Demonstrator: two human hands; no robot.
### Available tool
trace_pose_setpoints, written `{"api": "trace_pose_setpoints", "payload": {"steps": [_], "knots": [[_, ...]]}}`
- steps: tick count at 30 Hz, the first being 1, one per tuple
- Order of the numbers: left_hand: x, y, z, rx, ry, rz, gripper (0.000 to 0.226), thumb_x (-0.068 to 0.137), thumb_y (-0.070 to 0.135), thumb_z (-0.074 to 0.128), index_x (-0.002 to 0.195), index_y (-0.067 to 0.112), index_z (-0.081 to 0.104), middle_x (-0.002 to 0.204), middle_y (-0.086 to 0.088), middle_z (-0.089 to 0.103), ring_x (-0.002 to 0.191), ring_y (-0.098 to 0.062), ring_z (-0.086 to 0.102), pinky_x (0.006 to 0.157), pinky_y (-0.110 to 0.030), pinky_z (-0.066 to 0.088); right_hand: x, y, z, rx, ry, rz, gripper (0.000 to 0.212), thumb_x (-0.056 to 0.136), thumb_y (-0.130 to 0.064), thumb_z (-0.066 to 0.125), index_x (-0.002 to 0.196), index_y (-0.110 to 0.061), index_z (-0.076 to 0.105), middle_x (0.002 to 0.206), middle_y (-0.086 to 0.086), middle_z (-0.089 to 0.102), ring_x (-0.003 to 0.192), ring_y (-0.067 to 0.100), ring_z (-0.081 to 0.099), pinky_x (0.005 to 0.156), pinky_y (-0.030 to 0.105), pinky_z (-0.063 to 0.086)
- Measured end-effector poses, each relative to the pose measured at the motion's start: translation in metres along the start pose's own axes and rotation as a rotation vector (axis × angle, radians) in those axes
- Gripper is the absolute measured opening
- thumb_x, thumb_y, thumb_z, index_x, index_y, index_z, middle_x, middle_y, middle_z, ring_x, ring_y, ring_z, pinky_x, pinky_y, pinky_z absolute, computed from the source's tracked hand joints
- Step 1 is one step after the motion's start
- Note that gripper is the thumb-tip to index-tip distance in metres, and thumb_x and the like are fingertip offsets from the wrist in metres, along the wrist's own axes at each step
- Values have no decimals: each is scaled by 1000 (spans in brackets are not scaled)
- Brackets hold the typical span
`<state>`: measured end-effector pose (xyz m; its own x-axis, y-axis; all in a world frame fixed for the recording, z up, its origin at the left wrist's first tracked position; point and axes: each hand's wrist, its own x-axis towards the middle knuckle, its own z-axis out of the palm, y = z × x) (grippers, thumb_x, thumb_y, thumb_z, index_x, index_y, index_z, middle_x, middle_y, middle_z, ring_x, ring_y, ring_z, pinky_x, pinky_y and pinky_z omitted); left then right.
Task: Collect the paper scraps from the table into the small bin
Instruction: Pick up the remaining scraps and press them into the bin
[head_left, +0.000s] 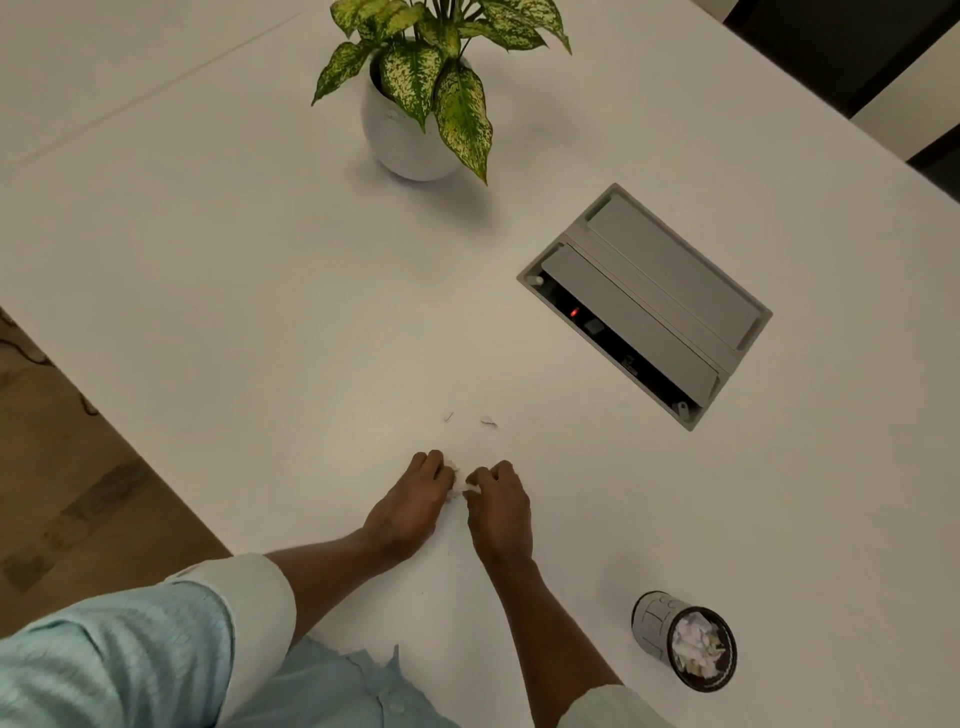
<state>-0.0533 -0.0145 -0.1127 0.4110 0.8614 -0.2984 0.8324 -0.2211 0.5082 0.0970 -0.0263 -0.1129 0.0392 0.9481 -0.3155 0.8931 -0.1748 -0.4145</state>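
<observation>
Two hands work side by side on the white tabletop (260, 312), close to its near edge. Left hand (415, 499) and right hand (498, 504) are both curled, fingertips down and turned toward each other, pinching at small paper scraps (470, 486) in the gap between them. White bits show at the fingertips of each; how much either hand actually holds I cannot tell, since the fingers cover most of it. Judging by the pose, they are raking the bits into one clump so a single pick clears them.

Two more scraps lie loose a little farther in: a thin sliver (449, 417) and a torn flake (488, 421), just apart from each other, untouched.

Small bin (649, 623) stands toward the near right part of the tabletop, well apart from the hands, already packed with crumpled paper, so most of the job looks done.

Potted plant (410, 130) sits toward the far edge, and the grey cable box (654, 291) is set into the tabletop on the right; neither is in the way.

Risk: tiny flakes slip out during the carry to the bin.
</observation>
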Motion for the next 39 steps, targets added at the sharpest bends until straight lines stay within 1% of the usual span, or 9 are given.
{"api": "trace_pose_setpoints", "payload": {"steps": [4,8,14,17,21,27,30,34,39], "knots": [[-4,7,-5,0,48,12,31,80,-11,57,93,16,51,103,0,48,88,-13,32,68,-26,30,-17,5,-1,87,71,70,10,93,-14,66,101,-17,71,100,1,58,86,20,59,73,35,53],[-8,23,-6,-31,71,40,34,76,-13,60,89,17,53,99,0,50,86,-14,36,66,-26,31,-38,13,-1,142,134,132,7,92,-15,69,98,-18,72,96,-3,59,83,16,59,72,31,53],[-16,46,5,-134,74,11,19,85,-4,70,85,14,62,92,-2,57,82,-19,48,65,-34,45,-70,25,-13,312,248,300,8,88,-14,75,95,-19,75,92,-7,60,72,3,54,64,6,37],[-20,64,8,-248,71,-28,17,84,2,75,82,15,63,87,1,56,76,-17,51,65,-32,44,-88,32,-21,419,343,403,8,86,-15,79,92,-19,77,89,-7,64,68,4,58,62,8,39],[-23,98,13,-372,66,-32,17,82,8,80,80,16,65,83,4,60,70,-5,53,61,-20,39,-114,45,-34,556,498,477,8,83,-12,82,86,-18,78,84,-5,66,68,5,64,62,22,52],[-21,166,22,-403,16,103,18,82,15,83,80,18,66,82,7,61,69,-2,55,61,-16,40,-149,81,-60,590,671,582,10,82,-16,84,84,-21,76,82,-5,68,68,9,67,63,29,55],[-15,204,25,-410,-7,163,18,82,15,83,80,18,66,83,6,62,68,-2,53,60,-12,37,-165,106,-79,551,730,658,9,83,-21,84,81,-21,74,79,-4,71,68,12,68,62,24,51],[-4,246,35,-394,-48,199,18,80,14,83,79,17,65,84,3,64,70,-8,54,62,-18,39,-182,138,-104,483,800,758,6,81,-15,82,83,-15,77,86,5,72,76,21,67,71,24,45],[5,283,53,-291,-119,257,13,81,9,78,80,12,65,87,-4,67,77,-17,57,67,-28,40,-192,168,-120,407,728,832,9,82,-13,78,90,-14,76,87,5,68,73,21,60,64,23,37]]}}
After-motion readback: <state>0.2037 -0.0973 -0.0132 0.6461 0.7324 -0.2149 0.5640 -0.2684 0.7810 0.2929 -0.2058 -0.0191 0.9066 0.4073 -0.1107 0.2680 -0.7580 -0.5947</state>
